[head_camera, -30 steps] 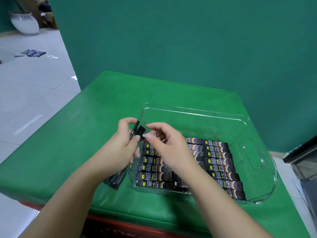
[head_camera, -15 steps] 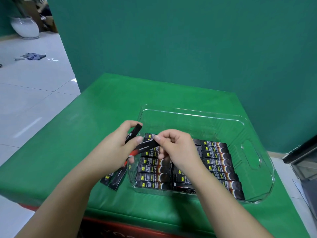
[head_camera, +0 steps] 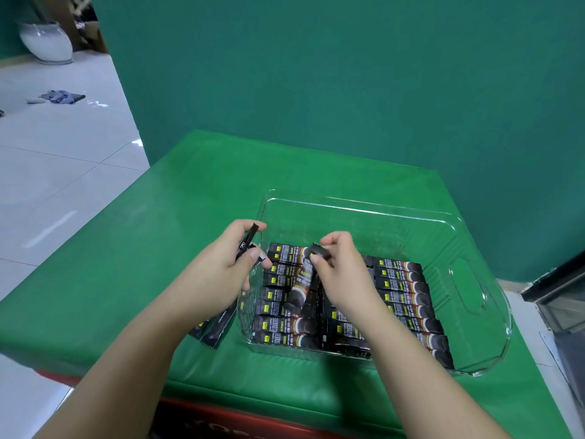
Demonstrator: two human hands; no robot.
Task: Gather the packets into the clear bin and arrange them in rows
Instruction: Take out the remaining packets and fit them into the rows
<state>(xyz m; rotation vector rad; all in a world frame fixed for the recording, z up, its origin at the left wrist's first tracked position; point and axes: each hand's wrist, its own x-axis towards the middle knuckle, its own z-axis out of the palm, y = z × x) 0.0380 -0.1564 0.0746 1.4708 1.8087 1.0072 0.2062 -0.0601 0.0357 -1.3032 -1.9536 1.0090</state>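
The right hand (head_camera: 343,274) pinches the top end of one black packet (head_camera: 302,282) between thumb and fingertips, above the left part of the clear bin (head_camera: 468,315). That packet hangs tilted, its lower end reaching down over the rows beneath; whether it touches them cannot be told. The right wrist is bent down, the knuckles turned up toward the camera, and the forearm runs back to the near right edge of the view.

The left hand (head_camera: 221,277) is curled round a small bunch of packets (head_camera: 248,245), whose dark tops stick up between thumb and forefinger just outside the bin's left wall. How many it holds is hard to make out, as the palm covers most of them. Below the hand, the ends of a few more loose packets (head_camera: 215,327) show beside the bin's near left corner; whether they lie on the green surface (head_camera: 133,248) or hang from the hand cannot be told.

Inside the bin, packets in rows (head_camera: 402,286) lie flat side by side, filling the near part of the floor in about three columns. The middle column is largely hidden by the right hand and wrist. The far strip of the bin floor is bare. A handle cutout shows in the bin's right wall.
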